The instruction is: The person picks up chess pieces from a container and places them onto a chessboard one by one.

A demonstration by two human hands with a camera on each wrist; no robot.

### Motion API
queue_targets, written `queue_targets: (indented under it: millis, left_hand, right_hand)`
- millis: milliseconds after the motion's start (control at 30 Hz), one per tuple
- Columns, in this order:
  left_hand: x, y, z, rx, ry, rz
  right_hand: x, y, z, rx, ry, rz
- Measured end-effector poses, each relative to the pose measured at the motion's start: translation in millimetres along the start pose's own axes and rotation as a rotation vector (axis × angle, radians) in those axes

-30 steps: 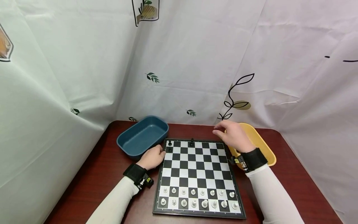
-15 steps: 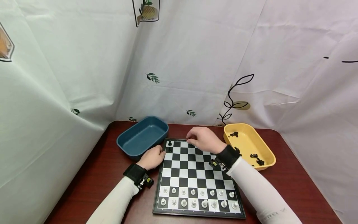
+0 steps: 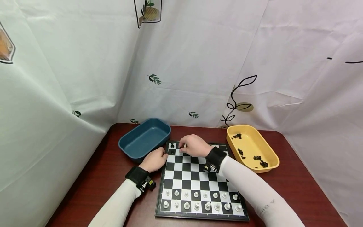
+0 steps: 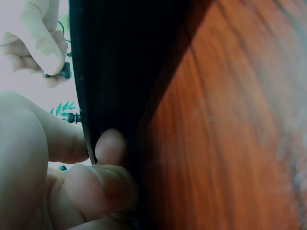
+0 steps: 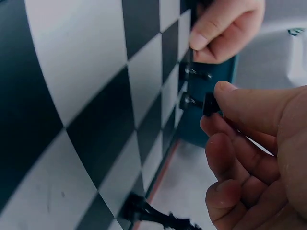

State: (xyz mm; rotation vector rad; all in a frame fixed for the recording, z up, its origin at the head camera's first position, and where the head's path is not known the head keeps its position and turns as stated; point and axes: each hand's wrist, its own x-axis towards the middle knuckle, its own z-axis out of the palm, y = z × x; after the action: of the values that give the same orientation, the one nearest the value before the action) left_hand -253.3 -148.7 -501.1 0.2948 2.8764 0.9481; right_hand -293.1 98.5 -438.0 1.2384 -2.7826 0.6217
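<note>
Chessboard (image 3: 198,176) at table (image 3: 96,176) centre; empty tub (image 3: 144,137) at its 11 o'clock, tub (image 3: 252,148) holding pieces (image 3: 256,157) at 2 o'clock.

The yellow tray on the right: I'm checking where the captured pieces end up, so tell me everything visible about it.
The yellow tray is a shallow, rounded-rectangle dish, plastic by its look, with a raised rim. It sits flat on the dark red-brown table, right of the chessboard and angled to it. Several small black chess pieces lie scattered inside, one group near the far end, others toward the near end. Neither hand touches it.
</note>
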Motion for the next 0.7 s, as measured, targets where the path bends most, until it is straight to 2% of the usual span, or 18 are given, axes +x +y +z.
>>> queue_targets:
  millis: [233,700]
  left_hand:
    - [0.1,1.0,-0.2,0.000,-0.003,-0.004]
    - [0.7,1.5,-1.0,0.009,0.007,0.005]
  right_hand:
    - [6,1,11,0.021,-0.032,0.021]
    - [13,5,18,0.036,-0.066,0.022]
